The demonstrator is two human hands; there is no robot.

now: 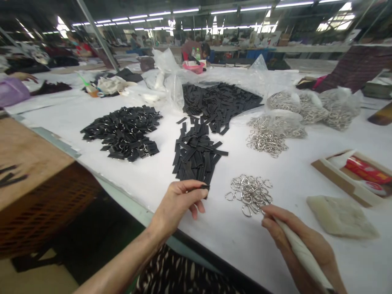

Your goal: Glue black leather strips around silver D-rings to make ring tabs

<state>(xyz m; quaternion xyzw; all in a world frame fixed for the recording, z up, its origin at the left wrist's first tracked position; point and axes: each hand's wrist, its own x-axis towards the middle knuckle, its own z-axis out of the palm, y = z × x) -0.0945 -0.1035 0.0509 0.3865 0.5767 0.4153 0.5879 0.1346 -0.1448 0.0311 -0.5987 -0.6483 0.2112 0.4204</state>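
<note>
Just left of a small pile of silver rings (251, 191) on a white-covered table (220, 241), the left hand (180, 200) pinches a short black strip (206, 190) between thumb and index finger, its other fingers loosely curled. At the pile's near right edge, the right hand (315, 241) is wrapped around a tool (297, 247) with a pale handle that slants back toward the wearer; the tool's tip is too small to make out clearly. Beyond the ring pile and to its left lies a loose pile of flat black strips (196, 155), running back to a larger heap (225, 102) of them. Farther left of the ring pile is a mound of black pieces (125, 134) with metal glinting among them. Behind the ring pile, more loose rings (266, 143) lie beside clear plastic bags of rings (338, 109). To its right sit a pale block (341, 216) and, past that, an open cardboard box (333, 179) holding a red package (366, 169). Far behind it, a co-worker (206, 51) bends near a pink basin (193, 68).
</note>
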